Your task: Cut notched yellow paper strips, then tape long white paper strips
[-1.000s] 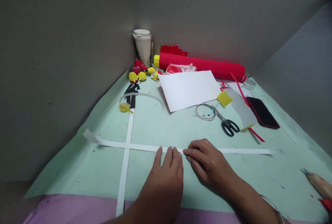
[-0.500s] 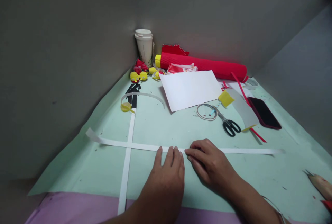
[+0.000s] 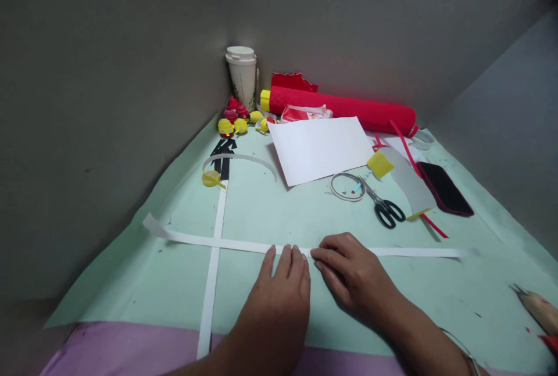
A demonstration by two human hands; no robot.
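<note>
A long white paper strip (image 3: 248, 246) runs crosswise over the pale green sheet, and its left end curls up. It crosses a second white strip (image 3: 209, 292) that runs lengthwise. My left hand (image 3: 279, 294) lies on the crosswise strip with its fingers stretched out, pressing near the middle. Just to the right, my right hand (image 3: 353, 274) has its thumb and fingertips pinched together at the same strip. Part of the strip is hidden behind the right hand's fingers.
Scissors (image 3: 386, 207) lie beside a tape roll (image 3: 347, 187). Farther back are a white paper sheet (image 3: 322, 149), a red corrugated roll (image 3: 340, 107) and a lidded cup (image 3: 242, 77). A phone (image 3: 445, 189) is at right; black strips (image 3: 222, 158) sit at left.
</note>
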